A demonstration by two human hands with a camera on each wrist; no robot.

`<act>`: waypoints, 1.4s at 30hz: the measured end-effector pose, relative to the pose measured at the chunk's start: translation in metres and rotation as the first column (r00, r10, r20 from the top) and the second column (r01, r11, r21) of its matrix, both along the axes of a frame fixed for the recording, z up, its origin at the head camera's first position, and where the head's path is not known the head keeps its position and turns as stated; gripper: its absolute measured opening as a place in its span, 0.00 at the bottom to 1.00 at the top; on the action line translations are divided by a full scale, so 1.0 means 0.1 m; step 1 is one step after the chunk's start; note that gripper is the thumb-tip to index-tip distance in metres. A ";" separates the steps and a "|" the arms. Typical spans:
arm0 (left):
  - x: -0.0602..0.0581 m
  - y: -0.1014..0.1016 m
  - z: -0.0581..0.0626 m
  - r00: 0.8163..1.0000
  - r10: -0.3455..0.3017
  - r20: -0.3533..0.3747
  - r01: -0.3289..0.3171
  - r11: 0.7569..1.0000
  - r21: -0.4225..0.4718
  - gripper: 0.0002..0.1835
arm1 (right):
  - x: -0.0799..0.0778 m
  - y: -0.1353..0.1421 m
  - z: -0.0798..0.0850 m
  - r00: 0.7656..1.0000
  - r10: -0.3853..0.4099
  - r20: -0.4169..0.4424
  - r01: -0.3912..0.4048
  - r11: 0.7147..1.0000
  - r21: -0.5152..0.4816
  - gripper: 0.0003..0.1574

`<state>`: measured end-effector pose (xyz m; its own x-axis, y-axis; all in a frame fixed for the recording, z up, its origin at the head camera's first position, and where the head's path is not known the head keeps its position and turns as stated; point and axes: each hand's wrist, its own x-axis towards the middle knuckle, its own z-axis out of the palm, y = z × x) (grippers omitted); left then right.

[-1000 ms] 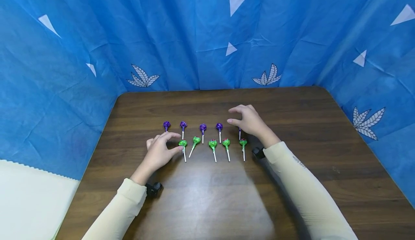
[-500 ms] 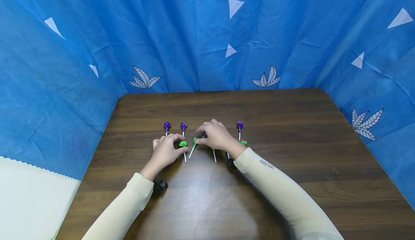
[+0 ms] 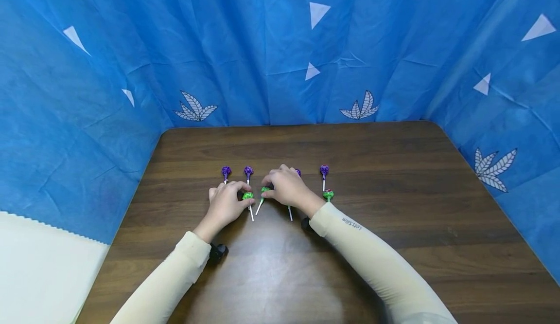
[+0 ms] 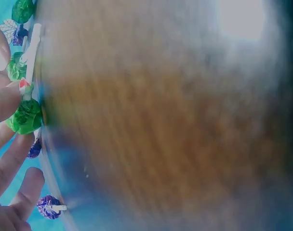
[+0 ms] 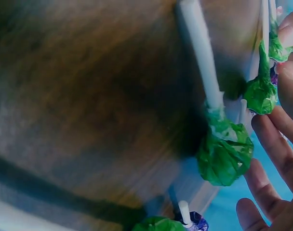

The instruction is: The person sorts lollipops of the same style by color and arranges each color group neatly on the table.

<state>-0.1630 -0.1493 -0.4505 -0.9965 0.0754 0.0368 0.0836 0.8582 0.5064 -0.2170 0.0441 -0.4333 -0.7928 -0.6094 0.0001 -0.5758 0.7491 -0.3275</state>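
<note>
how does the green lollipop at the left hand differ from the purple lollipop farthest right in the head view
The green lollipop has a green wrapper; the purple lollipop has a purple one. The left hand pinches the green lollipop, while no hand touches the purple lollipop. Both have round wrapped heads on white sticks.

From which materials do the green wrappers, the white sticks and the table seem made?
Green wrappers: probably thin plastic film, shiny, with sharp creases.
White sticks: plastic or rolled paper, smooth and matte; I cannot tell which.
Table: wood or laminate, satin, with streaked brown grain and soft glare.
</note>
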 end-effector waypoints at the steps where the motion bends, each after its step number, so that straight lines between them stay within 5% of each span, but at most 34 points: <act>1: 0.00 0.00 0.00 1.000 -0.001 -0.001 0.001 1.000 -0.005 0.16 | 0.00 0.00 0.00 1.000 0.000 -0.004 0.000 1.000 0.005 0.19; 16: -0.01 -0.03 0.00 0.999 -0.026 -0.036 0.025 0.999 -0.027 0.12 | -0.04 -0.03 -0.05 0.999 0.016 -0.037 -0.015 1.000 0.010 0.14; 25: 0.24 -0.35 0.20 0.999 -0.036 0.018 0.036 0.999 0.002 0.10 | -0.04 -0.04 -0.05 0.999 0.014 -0.031 -0.013 1.000 0.007 0.11; 33: 0.48 -0.59 0.08 0.999 0.005 0.044 -0.005 1.000 -0.018 0.10 | -0.05 -0.02 -0.06 0.999 0.022 -0.041 -0.023 1.000 -0.005 0.11; 42: 0.51 -0.65 0.00 0.999 0.026 0.040 -0.026 0.999 -0.021 0.11 | -0.03 -0.03 -0.01 0.998 0.046 -0.035 -0.047 0.998 -0.030 0.09</act>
<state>-0.1117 -0.2139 -0.4506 -0.9987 0.0498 -0.0048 0.0410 0.8701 0.4911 -0.2197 0.0414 -0.4339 -0.7627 -0.6451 0.0462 -0.6212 0.7108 -0.3298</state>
